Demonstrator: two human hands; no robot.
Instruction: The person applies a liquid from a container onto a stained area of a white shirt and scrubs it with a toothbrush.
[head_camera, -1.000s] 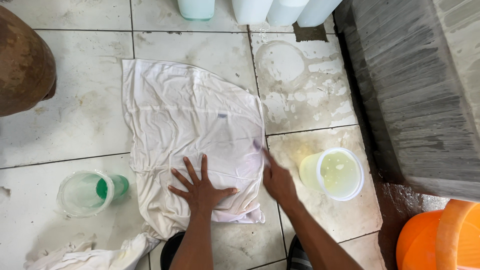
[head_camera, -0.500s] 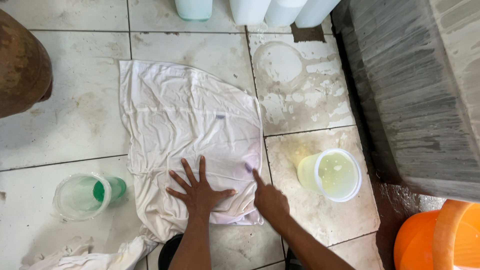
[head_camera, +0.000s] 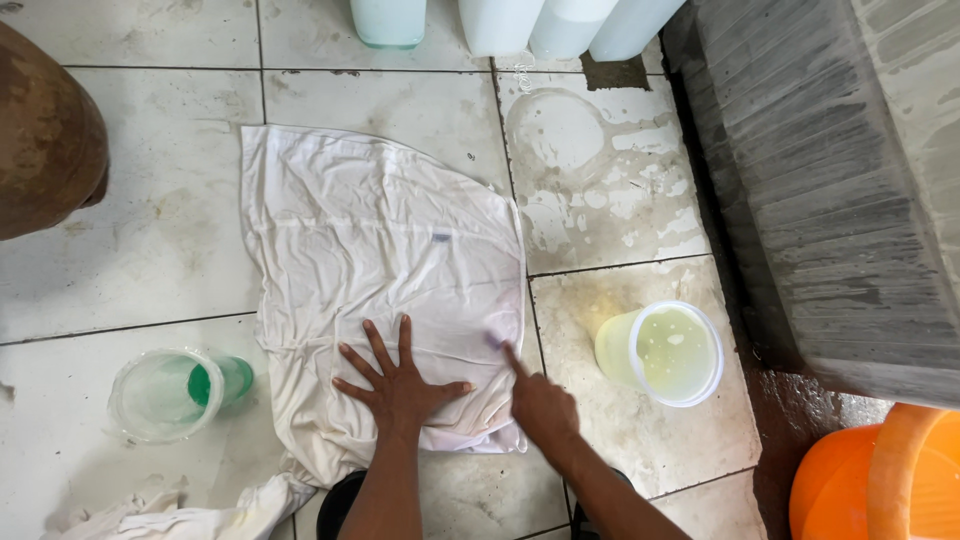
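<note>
My left hand (head_camera: 398, 385) is flat on the white cloth (head_camera: 380, 270), fingers spread wide, same spot as a second ago, pinning the near edge to the tiled floor (head_camera: 150, 250). The right hand (head_camera: 538, 405) has slid back toward me along the cloth's right edge; now the forefinger points out and its tip touches a faint purplish mark there, other fingers curled in, gripping nothing. The cloth hasn't shifted, spread across the floor's middle tiles. A tub of yellowish liquid (head_camera: 662, 352) sits just right of it, and a clear cup with a green bottom (head_camera: 175, 392) lies tipped left of it.
</note>
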